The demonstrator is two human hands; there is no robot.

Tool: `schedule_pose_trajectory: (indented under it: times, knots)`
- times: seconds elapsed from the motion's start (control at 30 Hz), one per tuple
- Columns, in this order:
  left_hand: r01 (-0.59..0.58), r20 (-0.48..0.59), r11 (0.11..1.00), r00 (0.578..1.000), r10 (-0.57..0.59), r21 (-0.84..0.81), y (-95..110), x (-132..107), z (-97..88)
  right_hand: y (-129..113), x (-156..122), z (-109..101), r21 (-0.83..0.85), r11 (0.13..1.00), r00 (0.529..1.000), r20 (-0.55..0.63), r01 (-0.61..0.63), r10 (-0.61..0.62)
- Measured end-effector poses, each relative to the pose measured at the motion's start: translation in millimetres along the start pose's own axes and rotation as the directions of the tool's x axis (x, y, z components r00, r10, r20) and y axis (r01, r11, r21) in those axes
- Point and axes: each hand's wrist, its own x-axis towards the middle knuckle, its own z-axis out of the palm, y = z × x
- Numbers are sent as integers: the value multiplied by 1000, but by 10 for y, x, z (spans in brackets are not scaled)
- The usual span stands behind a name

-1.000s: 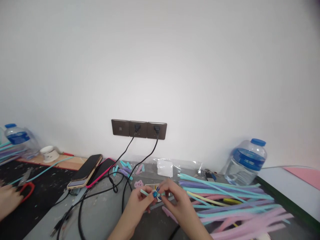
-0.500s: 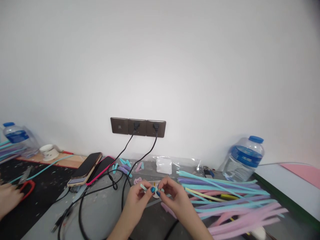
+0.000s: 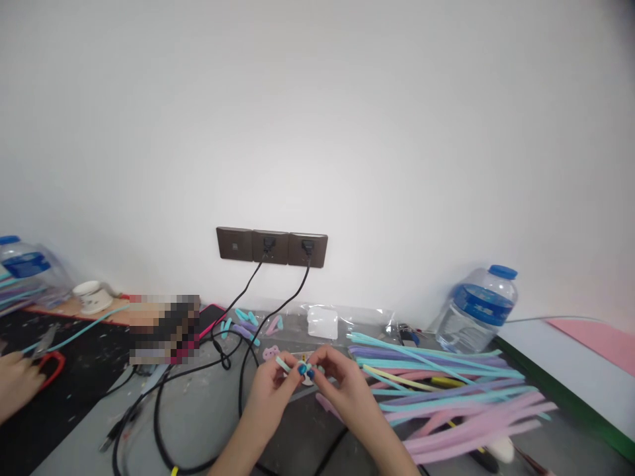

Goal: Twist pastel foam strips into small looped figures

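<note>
My left hand [image 3: 270, 387] is closed in a pinch on a short pale mint pipe cleaner [image 3: 282, 364], one end of which sticks out to the left of the fingers. Right beside it, my right hand [image 3: 342, 378] pinches the same small piece, thumbs almost touching. The fingertips hide most of its shape. Behind the fingers a small whitish item shows in part. A pink bear-shaped piece [image 3: 270, 354] lies just beyond my left hand. To the right of my hands spreads a bundle of long pipe cleaners [image 3: 446, 377] in blue, purple, yellow and pink.
Black cables [image 3: 241, 390] loop over the table from the wall sockets [image 3: 272, 247]. Short bent pipe cleaners [image 3: 245, 328] lie near a clear plastic bag [image 3: 367, 324]. A water bottle [image 3: 479, 307] stands at right. Another person's hand [image 3: 20, 383] holds red-handled scissors [image 3: 52, 367] at left.
The view has shifted slightly, so everything sits a little higher and further left. Both hands keep their pinch on the small piece, with only slight finger movement.
</note>
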Motion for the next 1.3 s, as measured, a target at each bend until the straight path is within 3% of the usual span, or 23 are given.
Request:
schedule_pose_trajectory:
  times: [0.23, 0.37, 0.47, 0.57, 0.83, 0.97, 1.1, 1.2, 1.3]
  knots:
    - [-222, 39, 942, 975, 219, 250, 32, -34, -39, -14, -7, -14, 224, 970, 995, 58, -97, 86]
    - [-124, 28, 979, 992, 121, 164, 25, -13, -54, 33, -1, -17, 288, 953, 994, 87, -92, 70]
    - [9, -6, 999, 1000, -8, 52, 19, 13, -75, 71, 2, -22, 293, 955, 999, 35, -47, 39]
    - [65, -57, 998, 996, -66, -13, 38, 23, -100, 95, 13, -27, 302, 952, 999, 3, -49, 51]
    - [65, -85, 990, 993, -76, -122, 32, 21, -79, 125, 18, 0, 191, 981, 998, -35, -40, 47]
    - [-10, 0, 999, 1000, 10, -36, 21, 25, -55, 114, 16, -20, 158, 987, 993, -112, -30, 48]
    - [-93, 11, 991, 996, 92, 101, 49, 12, -36, 104, 28, -33, 142, 990, 990, -137, -22, 42]
    - [-66, 28, 991, 998, 64, 114, 52, 11, -28, 79, 29, -37, 99, 995, 993, -113, -14, 25]
    - [14, 99, 1000, 995, -16, 24, 30, 15, -27, 38, 17, -53, 71, 997, 997, -76, 10, -5]
